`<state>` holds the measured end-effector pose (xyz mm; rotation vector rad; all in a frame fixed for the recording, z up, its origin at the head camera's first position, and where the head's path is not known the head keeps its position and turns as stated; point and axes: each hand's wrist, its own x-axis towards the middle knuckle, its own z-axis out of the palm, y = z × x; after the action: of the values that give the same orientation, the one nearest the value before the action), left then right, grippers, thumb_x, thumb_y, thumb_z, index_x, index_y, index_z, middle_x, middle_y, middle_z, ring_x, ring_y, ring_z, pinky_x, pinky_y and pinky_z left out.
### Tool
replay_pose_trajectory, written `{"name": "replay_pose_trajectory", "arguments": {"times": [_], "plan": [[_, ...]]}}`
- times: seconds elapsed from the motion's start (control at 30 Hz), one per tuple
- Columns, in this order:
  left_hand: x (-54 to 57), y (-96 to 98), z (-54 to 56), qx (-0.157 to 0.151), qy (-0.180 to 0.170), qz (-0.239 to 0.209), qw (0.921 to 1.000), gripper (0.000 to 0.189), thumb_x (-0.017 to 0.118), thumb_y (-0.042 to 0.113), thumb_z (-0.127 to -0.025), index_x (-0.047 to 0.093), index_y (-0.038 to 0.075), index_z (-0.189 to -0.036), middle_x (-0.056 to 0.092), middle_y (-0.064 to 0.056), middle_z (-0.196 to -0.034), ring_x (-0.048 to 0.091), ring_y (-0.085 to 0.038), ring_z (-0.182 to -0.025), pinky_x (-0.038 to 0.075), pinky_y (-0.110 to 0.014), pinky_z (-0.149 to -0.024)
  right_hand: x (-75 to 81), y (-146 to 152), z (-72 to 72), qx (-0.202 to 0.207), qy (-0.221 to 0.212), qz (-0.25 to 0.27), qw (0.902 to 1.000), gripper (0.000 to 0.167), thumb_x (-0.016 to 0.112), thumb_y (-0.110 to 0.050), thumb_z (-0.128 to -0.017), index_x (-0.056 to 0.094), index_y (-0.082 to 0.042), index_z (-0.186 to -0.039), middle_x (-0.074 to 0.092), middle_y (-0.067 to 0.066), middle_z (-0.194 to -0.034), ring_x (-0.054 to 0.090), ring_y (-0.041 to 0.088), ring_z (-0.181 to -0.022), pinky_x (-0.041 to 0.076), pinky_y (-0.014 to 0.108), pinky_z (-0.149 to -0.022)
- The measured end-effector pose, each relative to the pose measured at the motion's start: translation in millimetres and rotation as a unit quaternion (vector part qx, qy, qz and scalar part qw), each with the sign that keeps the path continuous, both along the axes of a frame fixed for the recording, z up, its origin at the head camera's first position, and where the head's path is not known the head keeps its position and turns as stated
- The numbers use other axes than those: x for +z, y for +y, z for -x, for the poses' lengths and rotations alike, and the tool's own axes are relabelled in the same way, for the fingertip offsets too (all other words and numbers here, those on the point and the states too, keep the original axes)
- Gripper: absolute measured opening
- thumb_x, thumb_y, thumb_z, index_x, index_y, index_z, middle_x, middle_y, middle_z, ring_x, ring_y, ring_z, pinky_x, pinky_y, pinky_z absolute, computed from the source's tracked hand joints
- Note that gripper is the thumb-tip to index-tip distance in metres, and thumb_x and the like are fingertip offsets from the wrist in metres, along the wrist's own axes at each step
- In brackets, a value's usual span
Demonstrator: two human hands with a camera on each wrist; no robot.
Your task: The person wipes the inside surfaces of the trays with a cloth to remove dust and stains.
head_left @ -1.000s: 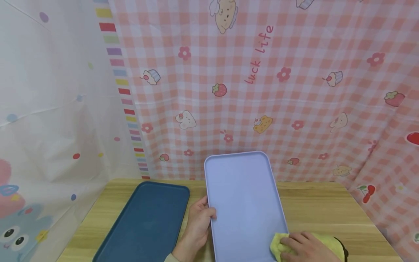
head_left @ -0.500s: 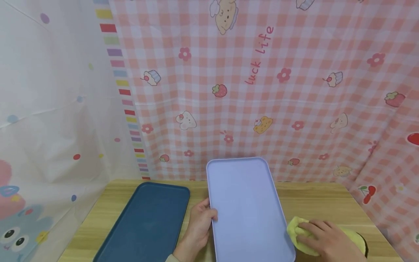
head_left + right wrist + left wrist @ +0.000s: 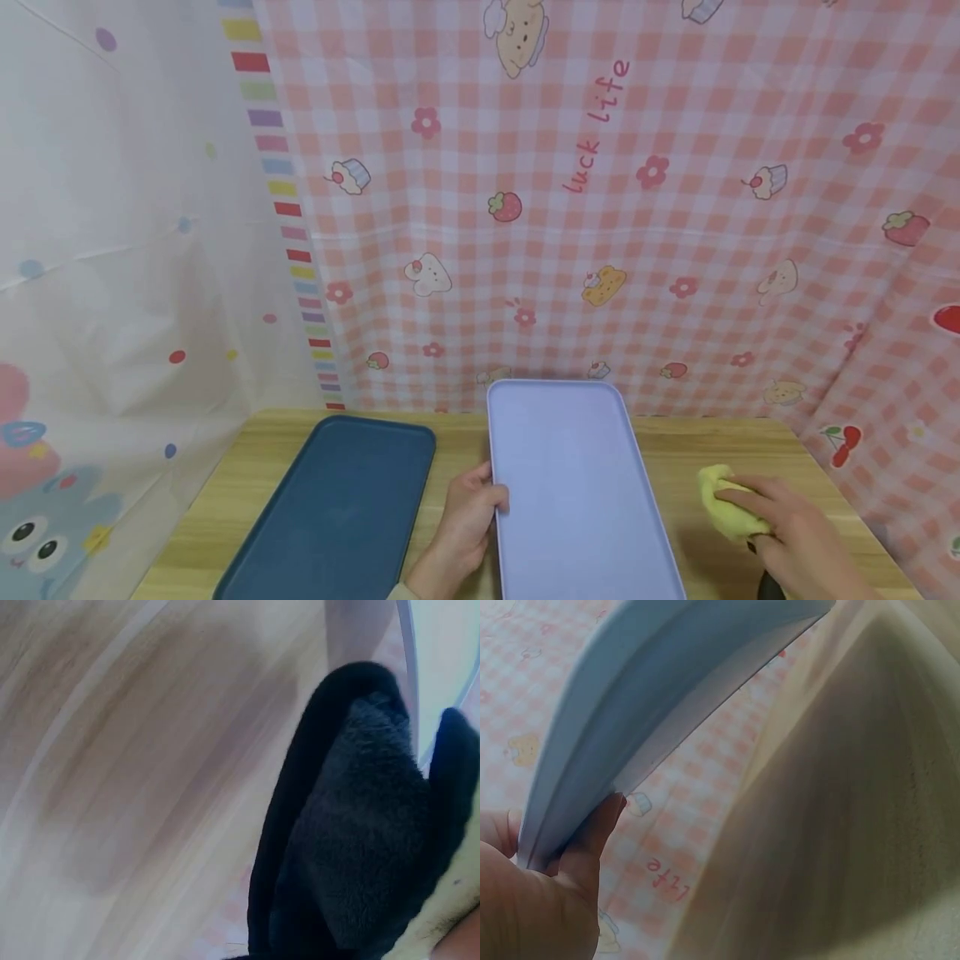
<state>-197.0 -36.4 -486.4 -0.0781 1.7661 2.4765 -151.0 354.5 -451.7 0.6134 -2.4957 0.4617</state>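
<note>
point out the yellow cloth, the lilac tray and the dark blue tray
Yellow cloth (image 3: 726,520), head view: bunched yellow part
Lilac tray (image 3: 581,492), head view: bare inner face
Dark blue tray (image 3: 336,512), head view: bare inner face

Head view forward and down, wrist views close, lilac tray (image 3: 577,492) in head and left.

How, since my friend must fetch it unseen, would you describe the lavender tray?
Find the wood-grain table in front of the pink checked curtain. Just right of the dark blue tray lying on it is the lavender tray, rectangular and low-rimmed. Its pale colour sets it apart, as does being held tilted up in the person's left grip.
</note>
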Motion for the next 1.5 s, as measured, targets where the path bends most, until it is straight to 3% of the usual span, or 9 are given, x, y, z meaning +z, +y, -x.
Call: {"name": "replay_pose_trajectory", "arguments": {"times": [0.17, 0.33, 0.47, 0.57, 0.6, 0.9, 1.1, 1.5], "plan": [[-2.3, 1.0, 0.0, -0.01, -0.002, 0.003, 0.9999, 0.078, 0.05, -0.01, -0.062, 0.054, -0.017, -0.14, 0.073, -0.021, -0.119, 0.069, -0.021, -0.099, 0.055, -0.029, -0.074, -0.2, 5, -1.6, -0.063, -0.064, 0.029, 0.9956, 0.057, 0.076, 0.011, -0.064, 0.079, -0.014, -0.115, 0.069, 0.012, -0.125, 0.053, 0.013, -0.113, 0.029, 0.005, -0.083], [-6.3, 1.6, 0.1, -0.012, -0.009, 0.017, 0.9997, 0.077, 0.051, -0.009, -0.062, 0.055, -0.018, -0.138, 0.072, -0.022, -0.119, 0.069, -0.021, -0.1, 0.055, -0.028, -0.074, 0.5, 8, -2.5, -0.085, -0.094, 0.031, 0.9914, 0.056, 0.075, 0.009, -0.067, 0.078, -0.013, -0.118, 0.068, 0.013, -0.127, 0.055, 0.026, -0.112, 0.03, 0.009, -0.08], [-9.6, 1.6, -0.3, -0.018, -0.015, 0.021, 0.9995, 0.077, 0.052, -0.009, -0.063, 0.054, -0.018, -0.139, 0.072, -0.023, -0.121, 0.069, -0.022, -0.101, 0.055, -0.029, -0.074, 1.0, 10, -3.2, -0.092, -0.13, 0.027, 0.9869, 0.055, 0.074, 0.009, -0.069, 0.077, -0.011, -0.12, 0.066, 0.017, -0.13, 0.057, 0.037, -0.115, 0.045, 0.031, -0.086], [-11.3, 1.6, -0.6, -0.022, -0.021, 0.021, 0.9993, 0.076, 0.051, -0.009, -0.063, 0.053, -0.019, -0.139, 0.072, -0.024, -0.121, 0.07, -0.023, -0.099, 0.056, -0.03, -0.072, 1.8, 11, -2.9, -0.098, -0.156, 0.022, 0.9826, 0.054, 0.073, 0.008, -0.071, 0.076, -0.01, -0.123, 0.065, 0.019, -0.132, 0.057, 0.041, -0.118, 0.049, 0.051, -0.083], [-11.8, 1.6, -0.5, -0.023, -0.022, 0.021, 0.9993, 0.076, 0.051, -0.009, -0.063, 0.053, -0.02, -0.139, 0.072, -0.024, -0.12, 0.07, -0.023, -0.097, 0.057, -0.03, -0.072, 2.0, 12, -2.8, -0.099, -0.161, 0.02, 0.9818, 0.055, 0.073, 0.008, -0.072, 0.076, -0.009, -0.123, 0.065, 0.019, -0.132, 0.057, 0.041, -0.118, 0.05, 0.052, -0.082], [-16.5, 3.1, 0.8, -0.029, -0.035, 0.022, 0.9987, 0.07, 0.051, -0.009, -0.065, 0.058, -0.019, -0.133, 0.075, -0.02, -0.105, 0.072, -0.02, -0.079, 0.058, -0.028, -0.062, 0.6, 11, -2.7, -0.099, -0.136, 0.025, 0.9855, 0.053, 0.071, 0.009, -0.071, 0.076, -0.01, -0.12, 0.065, 0.019, -0.13, 0.057, 0.04, -0.117, 0.05, 0.051, -0.082], [-20.2, 4.9, 0.9, -0.033, -0.042, 0.028, 0.9982, 0.068, 0.051, -0.01, -0.065, 0.059, -0.019, -0.132, 0.075, -0.018, -0.103, 0.072, -0.021, -0.08, 0.059, -0.029, -0.063, 1.2, 11, -4.1, -0.102, -0.151, 0.028, 0.9828, 0.053, 0.07, 0.01, -0.072, 0.075, -0.007, -0.122, 0.064, 0.02, -0.131, 0.056, 0.042, -0.118, 0.049, 0.063, -0.084], [-19.3, 5.2, -0.3, -0.046, -0.046, 0.05, 0.9967, 0.066, 0.05, -0.009, -0.066, 0.061, -0.018, -0.13, 0.075, -0.017, -0.102, 0.072, -0.021, -0.079, 0.06, -0.031, -0.064, -1.8, 13, -5.3, -0.109, -0.158, 0.032, 0.9809, 0.052, 0.07, 0.01, -0.073, 0.076, -0.008, -0.122, 0.064, 0.02, -0.131, 0.055, 0.042, -0.119, 0.049, 0.063, -0.084]]}}
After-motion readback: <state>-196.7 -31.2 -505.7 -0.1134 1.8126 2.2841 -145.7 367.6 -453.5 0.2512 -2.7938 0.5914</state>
